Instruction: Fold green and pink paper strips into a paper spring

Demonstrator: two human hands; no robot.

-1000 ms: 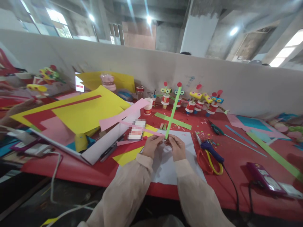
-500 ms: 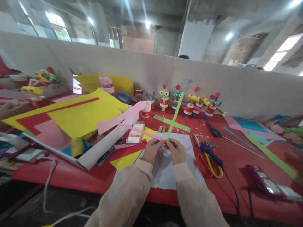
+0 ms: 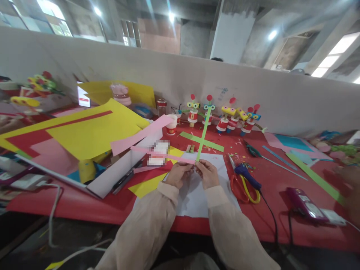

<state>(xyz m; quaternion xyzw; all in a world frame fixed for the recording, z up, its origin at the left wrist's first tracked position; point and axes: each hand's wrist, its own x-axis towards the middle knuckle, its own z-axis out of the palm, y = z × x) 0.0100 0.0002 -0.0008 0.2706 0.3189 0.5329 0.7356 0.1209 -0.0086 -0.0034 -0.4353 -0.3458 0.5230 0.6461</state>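
My left hand [image 3: 179,174] pinches the end of a long pink paper strip [image 3: 152,151], which stretches away to the left. Between the fingers of my right hand [image 3: 208,174] is the lower end of a light green paper strip [image 3: 206,125] that stands up and away from me. The two strip ends meet at a corner by my fingertips; how they overlap is partly hidden. Both hands are close together over a white paper sheet [image 3: 194,208]. Behind the upright strip, another green strip [image 3: 187,137] lies crosswise, with small folded paper pieces [image 3: 190,149] near it.
Right of the sheet lie scissors [image 3: 246,180], pliers [image 3: 252,150] and a purple device [image 3: 305,204] with a cord. Coloured paper sheets [image 3: 78,138] pile up at left. Paper-cup figures [image 3: 192,114] line the partition [image 3: 168,71] behind. Another person's blurred hand [image 3: 9,123] is at far left.
The whole view has shifted, so the scene sits slightly higher and further left. My hands keep hold of the pink and green strips in nearly the same pose.
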